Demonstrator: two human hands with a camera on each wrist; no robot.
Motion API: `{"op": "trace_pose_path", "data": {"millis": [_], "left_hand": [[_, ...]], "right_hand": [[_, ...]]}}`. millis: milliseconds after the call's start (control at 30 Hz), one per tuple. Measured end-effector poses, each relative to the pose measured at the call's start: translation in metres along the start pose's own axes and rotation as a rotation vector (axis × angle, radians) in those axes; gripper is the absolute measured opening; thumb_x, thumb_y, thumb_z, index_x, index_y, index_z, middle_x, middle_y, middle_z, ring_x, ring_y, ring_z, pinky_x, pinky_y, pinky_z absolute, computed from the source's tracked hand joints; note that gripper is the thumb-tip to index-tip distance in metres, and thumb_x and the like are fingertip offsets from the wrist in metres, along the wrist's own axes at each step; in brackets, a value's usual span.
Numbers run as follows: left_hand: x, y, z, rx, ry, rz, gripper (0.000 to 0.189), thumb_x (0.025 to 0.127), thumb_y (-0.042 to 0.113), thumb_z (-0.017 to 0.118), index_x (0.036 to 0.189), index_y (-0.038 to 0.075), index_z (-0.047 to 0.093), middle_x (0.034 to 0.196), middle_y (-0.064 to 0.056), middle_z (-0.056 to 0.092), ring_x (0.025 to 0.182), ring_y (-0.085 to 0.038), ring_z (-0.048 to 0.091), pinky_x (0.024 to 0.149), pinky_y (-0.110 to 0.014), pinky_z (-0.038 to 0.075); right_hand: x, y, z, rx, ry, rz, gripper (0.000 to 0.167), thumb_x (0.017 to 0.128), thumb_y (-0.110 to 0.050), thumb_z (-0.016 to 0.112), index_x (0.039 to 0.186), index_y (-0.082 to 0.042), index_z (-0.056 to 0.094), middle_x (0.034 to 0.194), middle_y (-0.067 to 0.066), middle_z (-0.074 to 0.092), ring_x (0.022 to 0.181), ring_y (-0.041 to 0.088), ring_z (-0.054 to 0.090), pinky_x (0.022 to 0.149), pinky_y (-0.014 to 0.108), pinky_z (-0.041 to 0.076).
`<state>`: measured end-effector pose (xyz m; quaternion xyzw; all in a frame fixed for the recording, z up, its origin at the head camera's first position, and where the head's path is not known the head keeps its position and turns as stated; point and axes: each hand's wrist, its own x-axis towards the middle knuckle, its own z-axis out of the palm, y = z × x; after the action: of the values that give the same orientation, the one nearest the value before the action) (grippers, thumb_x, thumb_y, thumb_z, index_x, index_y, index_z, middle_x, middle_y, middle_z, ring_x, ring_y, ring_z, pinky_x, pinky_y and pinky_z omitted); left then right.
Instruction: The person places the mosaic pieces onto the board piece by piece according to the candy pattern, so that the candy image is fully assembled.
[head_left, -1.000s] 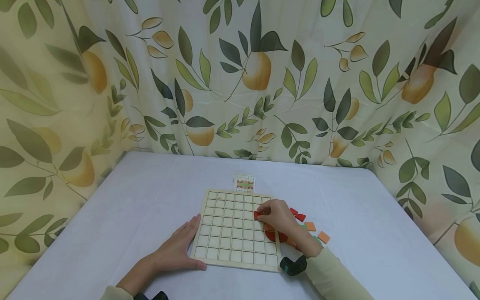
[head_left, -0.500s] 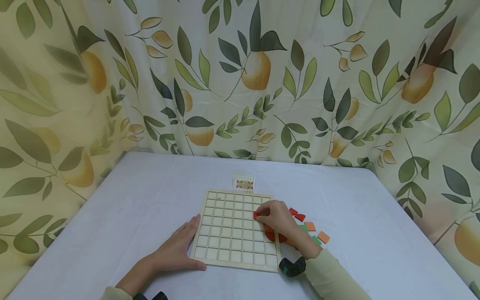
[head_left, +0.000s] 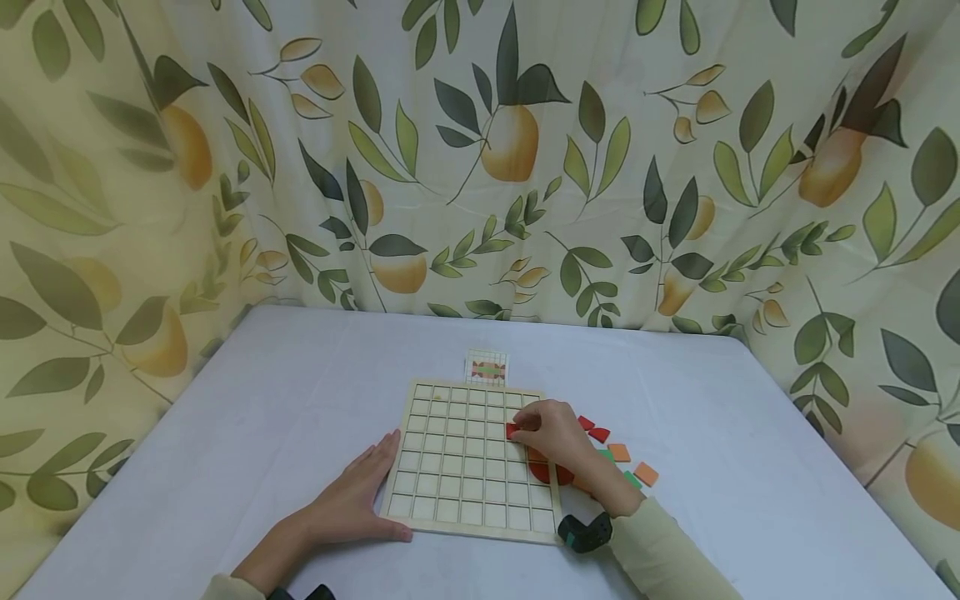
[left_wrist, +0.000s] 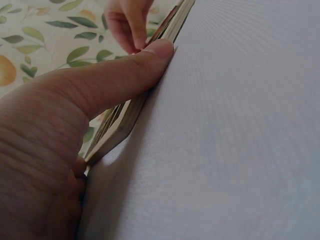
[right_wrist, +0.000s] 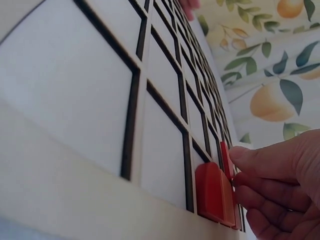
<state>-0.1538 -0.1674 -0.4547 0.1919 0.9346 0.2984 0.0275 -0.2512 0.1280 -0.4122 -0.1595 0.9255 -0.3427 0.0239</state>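
My left hand (head_left: 352, 492) braces the near left corner of a wooden grid board (head_left: 453, 464). Its fingers stretch along the left side, and the thumb (left_wrist: 142, 62) presses the near edge. Over the board's right part, my right hand (head_left: 558, 433) pinches a small red tile (head_left: 512, 431) between thumb and fingers. In the right wrist view this red tile (right_wrist: 226, 159) stands tilted up at a cell. Closer to the right rim, a red piece with a rounded corner (right_wrist: 209, 190) and an orange piece (right_wrist: 228, 200) sit in the grid. My hand partly hides those cells.
A small pattern card (head_left: 487, 367) lies against the board's far edge. Loose red (head_left: 599, 435), orange (head_left: 647, 474) and green tiles (head_left: 633, 479) are scattered right of the board, some under my right forearm. A leaf-and-fruit curtain (head_left: 480, 167) hangs behind the white table (head_left: 315, 375).
Both hands and the board stay nearly in place. My right hand keeps its pinch on the red tile, and the head view shifts very slightly.
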Motion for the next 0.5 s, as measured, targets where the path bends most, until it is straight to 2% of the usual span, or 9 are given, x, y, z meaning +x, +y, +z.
{"op": "trace_pose_path", "data": {"millis": [333, 500], "left_hand": [[-0.001, 0.0, -0.001, 0.003, -0.002, -0.005, 0.13, 0.056, 0.074, 0.067, 0.147, 0.002, 0.009, 0.151, -0.012, 0.014, 0.137, -0.023, 0.013, 0.11, -0.04, 0.011], [0.0, 0.0, -0.001, 0.0, -0.009, -0.004, 0.13, 0.056, 0.074, 0.067, 0.147, 0.003, 0.007, 0.152, -0.011, 0.013, 0.137, -0.022, 0.012, 0.11, -0.039, 0.01]], "right_hand": [[-0.003, 0.01, -0.009, -0.025, 0.058, 0.026, 0.014, 0.076, -0.012, 0.076, 0.088, -0.007, 0.072, 0.08, -0.003, 0.065, 0.074, 0.012, 0.057, 0.065, 0.028, 0.051], [-0.009, 0.017, -0.018, 0.004, 0.07, 0.063, 0.016, 0.076, -0.011, 0.075, 0.09, -0.005, 0.072, 0.08, -0.002, 0.065, 0.073, 0.014, 0.057, 0.062, 0.027, 0.051]]}}
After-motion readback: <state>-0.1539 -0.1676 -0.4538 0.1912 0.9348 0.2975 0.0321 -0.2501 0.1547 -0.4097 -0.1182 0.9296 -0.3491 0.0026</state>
